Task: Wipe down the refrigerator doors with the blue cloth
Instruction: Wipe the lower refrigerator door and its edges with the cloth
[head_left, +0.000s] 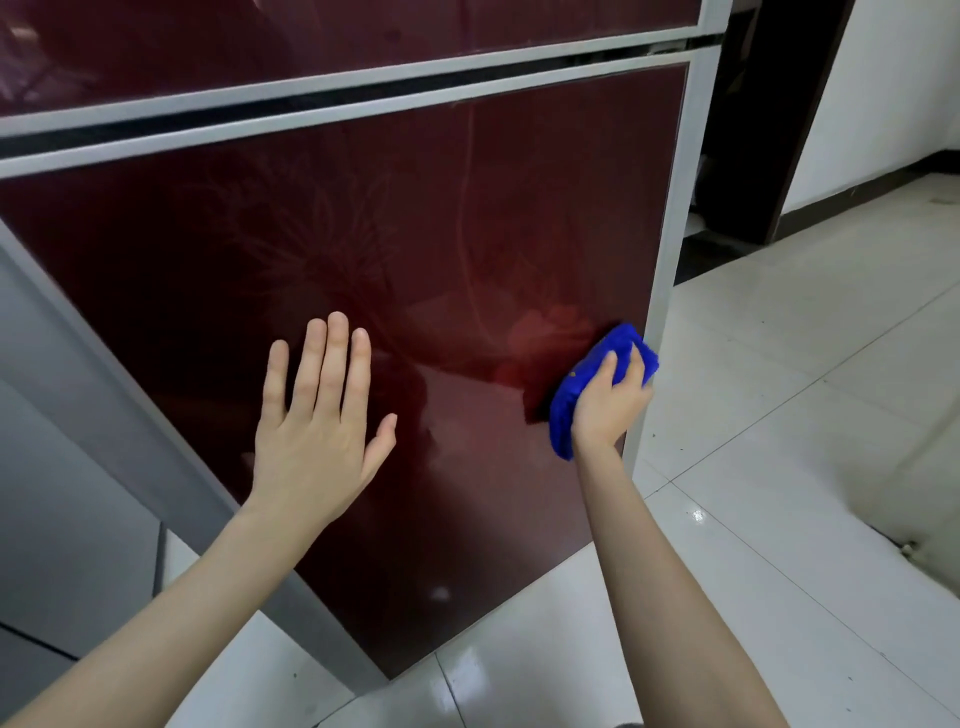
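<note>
Rightward, tiled floor (805, 415) and a dark doorway (748, 156) adjoin the door (415, 218). The left hand (317, 431) lies spread on it; right hand (608, 405) grips the cloth (563, 410), slanting up-right.

The left hand (317, 441) is blocking the lower middle of the door (441, 218); glass above it is lying open up to the grey frame (337, 117).

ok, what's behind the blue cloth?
The blue cloth is pressed by the right hand against the lower door's dark red panel, beside its grey right frame. The patch directly under it is covered, so its state can't be seen.
</note>
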